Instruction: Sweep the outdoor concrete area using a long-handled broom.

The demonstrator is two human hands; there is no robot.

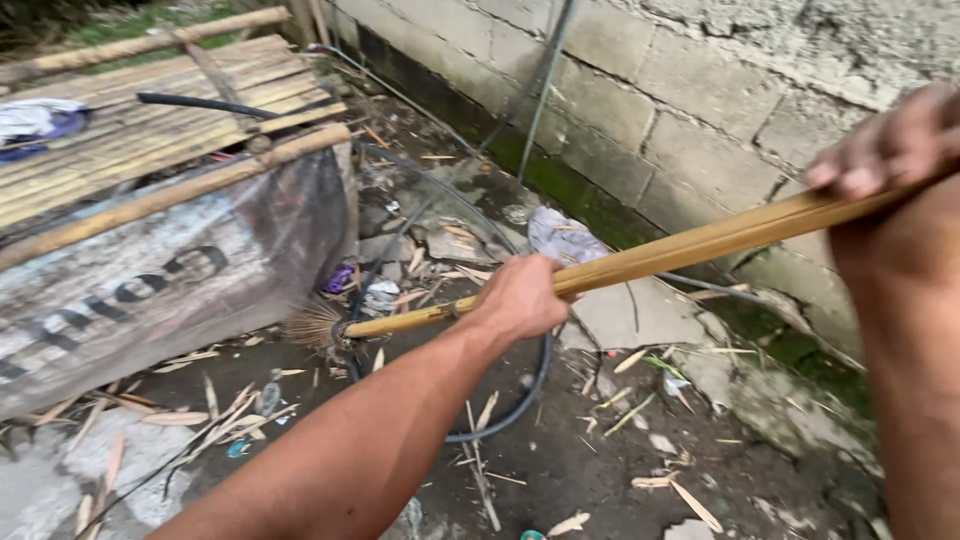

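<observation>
Looking down from my head, my left hand [520, 297] is wrapped tight round the middle of a long bamboo pole [640, 262], fingers curled fully closed on it. My right hand [890, 145] is up at the right edge, closed over the pole's upper end, thumb and fingers pressing down on it. My hands are well apart along the shaft.

The pole runs slantwise, its high end at the upper right and its low end down at the left, where a frayed, bristly tip [315, 326] sits just above the muddy ground [600, 470].

A black hose [535, 385] loops under the pole, near my left hand. Bamboo slivers and scraps of litter lie scattered all over the dirt. To the left stands a bamboo-slat platform [150, 130] with a grimy printed tarp [170, 280] hanging down its side. A block wall [690, 110] with green moss at its foot runs behind the pole.
</observation>
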